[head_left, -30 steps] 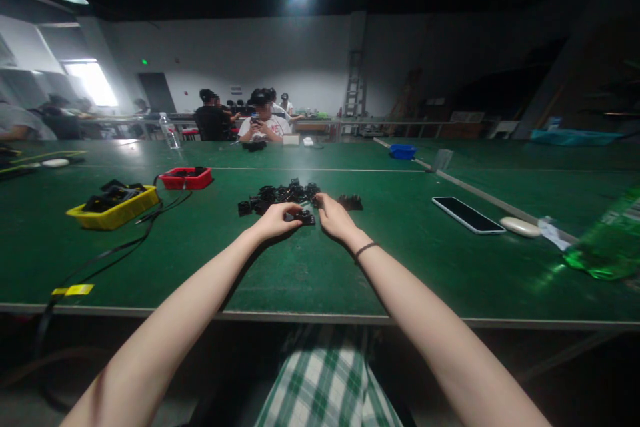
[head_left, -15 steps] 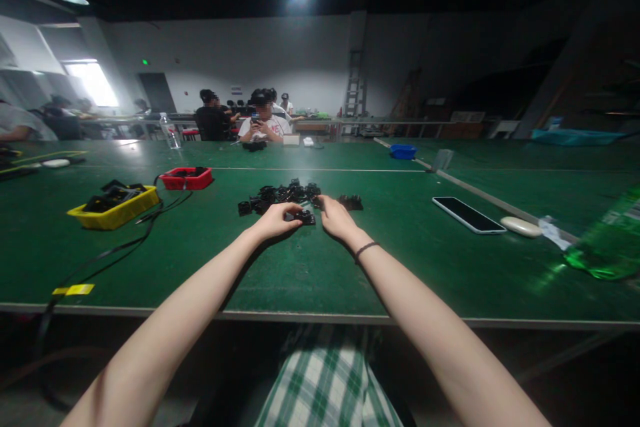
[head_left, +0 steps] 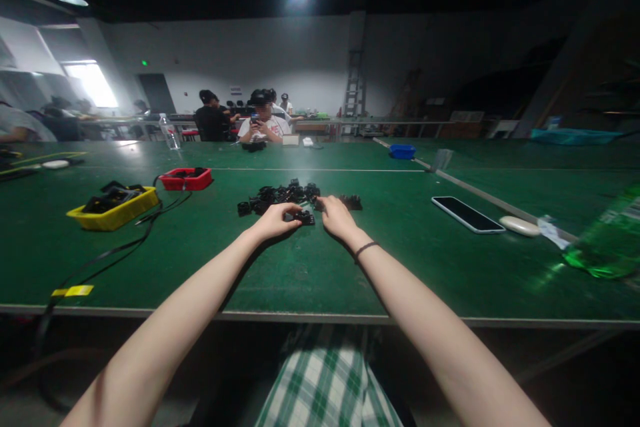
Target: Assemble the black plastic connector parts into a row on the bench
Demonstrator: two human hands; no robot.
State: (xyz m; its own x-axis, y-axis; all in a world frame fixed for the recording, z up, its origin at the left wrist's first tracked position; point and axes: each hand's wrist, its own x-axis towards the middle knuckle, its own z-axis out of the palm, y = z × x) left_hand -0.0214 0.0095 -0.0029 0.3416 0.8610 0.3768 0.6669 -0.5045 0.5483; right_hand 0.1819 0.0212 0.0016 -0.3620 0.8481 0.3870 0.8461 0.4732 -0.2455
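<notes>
And here's the left hand (head_left: 277, 220), its grip clamped on a small black part (head_left: 307, 218) at the near side of a dark pile of parts (head_left: 280, 195) on the green bench (head_left: 300, 273), while the right hand (head_left: 337, 215) is at the pile's right edge, fingertips too obscured to call its grip.

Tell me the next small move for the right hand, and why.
Probably pinch one piece from the black pile with the right hand: it is at the pile's right edge, while the left hand holds a black part in front.
</notes>
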